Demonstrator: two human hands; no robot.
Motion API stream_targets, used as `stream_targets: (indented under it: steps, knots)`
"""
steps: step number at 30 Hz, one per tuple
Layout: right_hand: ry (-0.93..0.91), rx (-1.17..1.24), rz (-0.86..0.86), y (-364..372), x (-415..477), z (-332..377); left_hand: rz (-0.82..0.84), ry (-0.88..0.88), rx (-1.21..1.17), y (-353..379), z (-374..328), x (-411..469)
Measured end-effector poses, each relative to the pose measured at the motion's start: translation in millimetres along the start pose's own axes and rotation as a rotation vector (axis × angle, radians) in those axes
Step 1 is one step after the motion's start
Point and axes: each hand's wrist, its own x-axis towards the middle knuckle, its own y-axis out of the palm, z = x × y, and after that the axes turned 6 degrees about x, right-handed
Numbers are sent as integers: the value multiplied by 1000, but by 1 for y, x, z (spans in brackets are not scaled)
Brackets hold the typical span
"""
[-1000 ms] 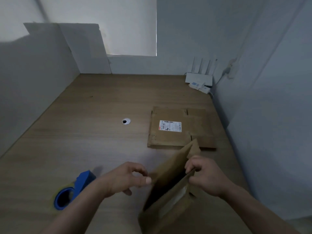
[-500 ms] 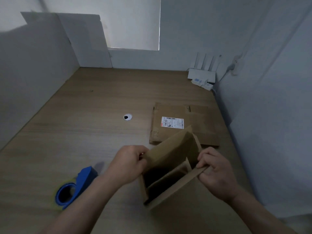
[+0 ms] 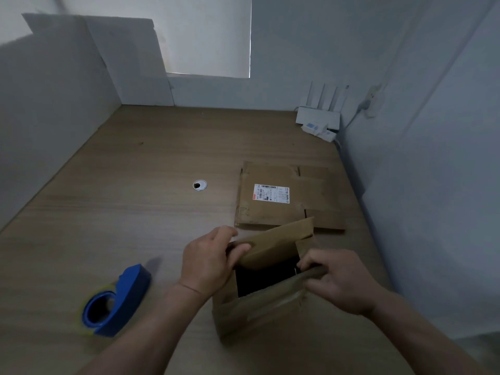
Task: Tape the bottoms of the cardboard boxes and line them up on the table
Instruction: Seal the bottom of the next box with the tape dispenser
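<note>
A brown cardboard box (image 3: 259,309) stands near the front of the wooden table (image 3: 130,212), its open end facing up and dark inside. My left hand (image 3: 208,261) grips the far flap and bends it over the opening. My right hand (image 3: 338,280) holds the near-right flap edge. A flattened cardboard box (image 3: 286,196) with a white shipping label lies flat just behind it. A blue tape dispenser (image 3: 116,301) with a roll of clear tape rests on the table to the left of my left forearm.
A round cable hole (image 3: 200,185) sits in the table's middle. A white router with antennas (image 3: 319,117) stands in the back right corner. White partition walls close the table on the left, back and right.
The box has been spread from a half-flat shape into an open rectangle and set lower on the table. My left hand now folds the far flap down over the opening.
</note>
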Motion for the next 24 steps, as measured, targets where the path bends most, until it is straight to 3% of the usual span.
stream_targets:
  steps: [3,6,10,14,20,24]
  knots:
    - [85,201,-136,-3,2,-4,35,61,-114,-1,10,-4]
    - [198,163,-345,12,3,-13,131,33,-277,-6,14,-18]
    - [278,173,-468,35,1,-17,351,-213,-542,-17,4,-35]
    - [388,177,-607,44,3,-18,363,-350,-605,-15,-6,-53]
    - [332,349,-270,61,5,-19,282,-451,-603,-4,-9,-53]
    - [302,281,-297,84,3,-2,307,-662,-663,-3,9,-58]
